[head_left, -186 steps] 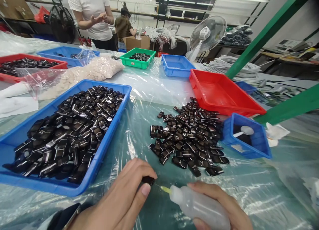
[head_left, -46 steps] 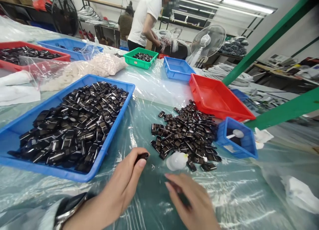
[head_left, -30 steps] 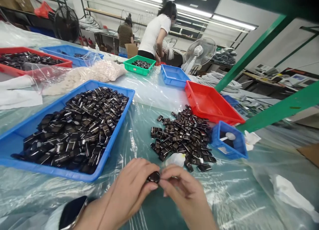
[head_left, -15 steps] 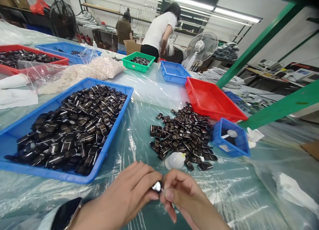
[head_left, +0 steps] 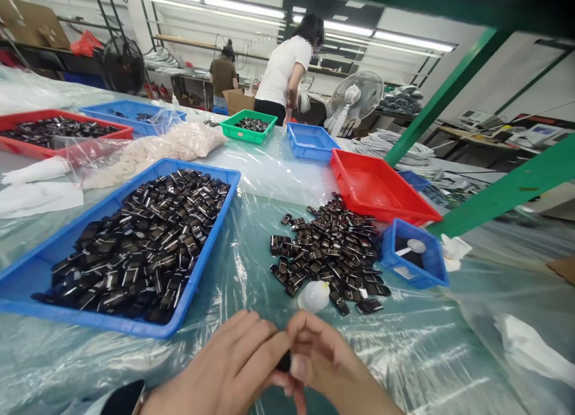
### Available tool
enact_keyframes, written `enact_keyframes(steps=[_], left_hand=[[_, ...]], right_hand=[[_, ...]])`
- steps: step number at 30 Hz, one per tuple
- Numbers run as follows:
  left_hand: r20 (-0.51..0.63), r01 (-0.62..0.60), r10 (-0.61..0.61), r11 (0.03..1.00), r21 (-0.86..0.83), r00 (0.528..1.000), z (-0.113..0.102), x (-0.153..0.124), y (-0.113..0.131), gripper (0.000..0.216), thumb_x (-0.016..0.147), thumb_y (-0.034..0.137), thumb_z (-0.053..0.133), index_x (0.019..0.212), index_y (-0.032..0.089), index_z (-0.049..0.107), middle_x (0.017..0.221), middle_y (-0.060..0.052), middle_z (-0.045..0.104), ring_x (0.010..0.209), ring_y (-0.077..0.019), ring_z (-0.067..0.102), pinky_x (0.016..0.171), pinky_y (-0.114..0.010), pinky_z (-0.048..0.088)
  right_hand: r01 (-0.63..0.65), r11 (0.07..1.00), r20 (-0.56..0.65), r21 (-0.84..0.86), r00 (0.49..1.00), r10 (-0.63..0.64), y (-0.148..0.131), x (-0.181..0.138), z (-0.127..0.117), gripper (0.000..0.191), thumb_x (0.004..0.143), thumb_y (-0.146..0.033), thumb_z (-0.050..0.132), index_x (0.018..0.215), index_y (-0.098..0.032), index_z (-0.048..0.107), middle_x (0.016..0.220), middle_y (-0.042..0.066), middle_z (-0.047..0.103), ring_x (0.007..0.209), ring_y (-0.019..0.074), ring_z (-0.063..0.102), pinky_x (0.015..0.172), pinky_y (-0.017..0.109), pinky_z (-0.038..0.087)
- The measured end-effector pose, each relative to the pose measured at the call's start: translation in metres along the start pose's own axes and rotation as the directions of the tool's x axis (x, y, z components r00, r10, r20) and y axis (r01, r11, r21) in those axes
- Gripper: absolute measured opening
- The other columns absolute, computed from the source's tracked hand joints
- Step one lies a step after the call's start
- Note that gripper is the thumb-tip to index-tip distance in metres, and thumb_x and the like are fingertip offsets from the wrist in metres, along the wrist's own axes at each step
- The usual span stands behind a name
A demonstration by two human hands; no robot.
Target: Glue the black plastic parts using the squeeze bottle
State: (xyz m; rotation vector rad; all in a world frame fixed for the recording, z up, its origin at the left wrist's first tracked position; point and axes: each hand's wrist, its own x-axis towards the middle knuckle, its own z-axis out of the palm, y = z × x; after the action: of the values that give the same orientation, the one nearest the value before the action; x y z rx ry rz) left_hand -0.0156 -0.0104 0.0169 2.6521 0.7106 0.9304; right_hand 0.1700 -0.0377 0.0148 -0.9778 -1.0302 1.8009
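Low in the middle of the head view, my left hand [head_left: 233, 358] is closed around a small black glossy part [head_left: 284, 361], mostly hidden by the fingers. My right hand [head_left: 330, 358] meets it there, thumb and fingers pinched at the part's right side; whether it grips the part itself or something tiny on it is hidden. Just beyond the hands a white squeeze bottle [head_left: 314, 296] with a yellowish tip lies at the near edge of a loose pile of black parts [head_left: 330, 247]. To the left, a large blue tray [head_left: 204, 268] holds many similar black parts.
A small blue bin [head_left: 415, 277] with a white scoop stands right of the pile, below a red tray [head_left: 386, 193]. Green posts [head_left: 449, 97] rise on the right. Farther back are a green tray [head_left: 249, 133], a bag of beige pieces [head_left: 188, 139], a fan [head_left: 354, 97] and two people.
The view has tilted slightly, so the trays sit a little lower. My hands have drawn closer together, and the black part shows less, its shiny face now turned out of sight.
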Motion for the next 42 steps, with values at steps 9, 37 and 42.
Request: enact_keyframes(steps=[9,37,42], left_hand=[[-0.321,0.422,-0.279,0.684,0.595,0.905,-0.029,0.019,-0.038,0.04,0.101,0.032,0.038,0.131,0.007,0.046,0.125,-0.025,0.053,0.116,-0.042,0.05,0.092,-0.06,0.042],[-0.347,0.511,-0.398,0.454,0.73,0.849,-0.03,0.045,-0.033,0.027,0.096,0.004,0.044,0.119,0.004,0.058,0.118,-0.024,0.06,0.11,-0.0384,0.058,0.089,-0.06,0.046],[-0.422,0.505,-0.288,0.606,0.615,0.86,-0.032,0.044,-0.041,0.036,0.101,0.022,0.035,0.13,0.004,0.048,0.13,-0.026,0.052,0.124,-0.0399,0.048,0.099,-0.062,0.038]], right_hand=[[0.295,0.487,-0.226,-0.822,0.616,-0.755,-0.006,-0.006,-0.048,0.05,0.086,-0.023,0.063,0.132,-0.029,0.043,0.126,0.011,0.06,0.103,0.022,0.063,0.082,0.04,0.055],[0.255,0.553,-0.184,-0.793,0.766,-0.616,0.012,0.003,-0.054,0.024,0.083,-0.025,0.061,0.106,-0.026,0.06,0.09,0.001,0.072,0.077,0.018,0.069,0.068,0.026,0.055],[0.256,0.546,-0.197,-0.797,0.745,-0.637,0.005,0.003,-0.057,0.025,0.083,-0.026,0.061,0.107,-0.026,0.058,0.09,0.001,0.073,0.079,0.0187,0.069,0.07,0.027,0.056]])
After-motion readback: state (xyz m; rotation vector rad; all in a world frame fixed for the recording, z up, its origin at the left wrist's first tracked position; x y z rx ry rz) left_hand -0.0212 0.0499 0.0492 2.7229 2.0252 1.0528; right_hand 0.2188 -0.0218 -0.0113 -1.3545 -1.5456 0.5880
